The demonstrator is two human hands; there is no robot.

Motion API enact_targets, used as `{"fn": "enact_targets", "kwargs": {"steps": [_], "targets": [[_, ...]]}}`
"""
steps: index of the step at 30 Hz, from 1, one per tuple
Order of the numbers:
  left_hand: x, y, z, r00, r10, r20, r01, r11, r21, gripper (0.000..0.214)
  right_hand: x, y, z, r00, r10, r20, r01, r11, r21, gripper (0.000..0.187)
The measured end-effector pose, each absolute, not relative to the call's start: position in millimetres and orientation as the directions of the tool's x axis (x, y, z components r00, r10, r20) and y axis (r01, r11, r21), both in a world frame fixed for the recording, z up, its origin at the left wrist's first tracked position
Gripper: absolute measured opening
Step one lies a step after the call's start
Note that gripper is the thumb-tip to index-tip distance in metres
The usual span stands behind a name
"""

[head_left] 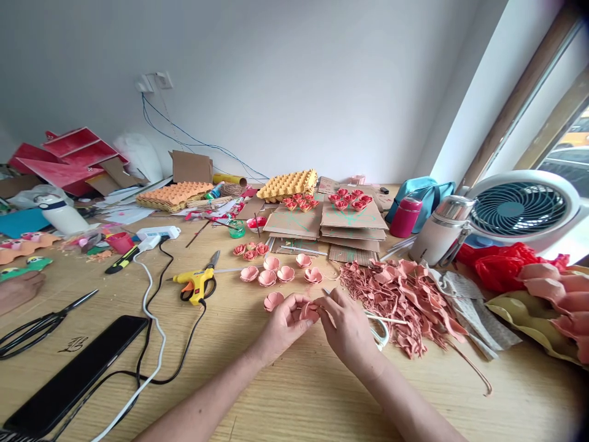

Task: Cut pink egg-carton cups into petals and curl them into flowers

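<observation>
As I look down through the head camera, I find the small pink piece [307, 311] between the two hands, at their fingertips. The left hand [286, 324] is clamped on its left side, thumb against fingers; the right hand [348, 323] pinches the opposite edge, and its fingers hide part of that edge from me. I judge the piece very light and thin, like moulded egg-carton pulp: stiff enough to hold a curve, dry rather than slippery, but apt to crease or tear under a hard squeeze. I would take it low, towards the thicker part, with a soft pinch, sparing the thin rim. Just beyond the left hand sits a pink petalled cup [273, 301], which looks equally delicate. Just right of the right hand lie white-handled scissors [381, 335], and farther right spreads a heap of curled pink scraps [407, 294].
</observation>
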State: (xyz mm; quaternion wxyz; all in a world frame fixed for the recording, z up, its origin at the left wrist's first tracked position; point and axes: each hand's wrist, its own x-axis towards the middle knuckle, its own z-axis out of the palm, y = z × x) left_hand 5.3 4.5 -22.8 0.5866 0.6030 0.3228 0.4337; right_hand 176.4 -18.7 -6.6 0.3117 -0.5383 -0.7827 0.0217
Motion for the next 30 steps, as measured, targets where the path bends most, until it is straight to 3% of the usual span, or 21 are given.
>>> {"fn": "enact_targets", "kwargs": {"steps": [4, 17, 24, 30], "targets": [[4.7, 6.2, -27.8, 0.426, 0.885, 0.189, -0.098, -0.162, 0.982, 0.026, 177.5, -17.9, -7.2, -0.177, 0.880, 0.441, 0.800, 0.389, -0.457, 0.018], [5.2, 6.1, -20.9, 0.433, 0.891, 0.134, -0.061, -0.119, 0.991, 0.027, 175.5, -18.2, -8.3, -0.214, 0.888, 0.406, 0.802, 0.397, -0.446, 0.018], [2.1, 5.9, -26.9, 0.345, 0.918, 0.197, 0.077, -0.237, 0.969, 0.026, 178.1, -15.6, -8.3, -0.101, 0.922, 0.373, 0.711, 0.329, -0.622, 0.012], [0.8, 9.7, -33.6, 0.299, 0.922, 0.247, 0.006, -0.260, 0.966, 0.029, 176.2, -18.1, -5.5, -0.076, 0.944, 0.322, 0.639, 0.294, -0.711, 0.017]]}}
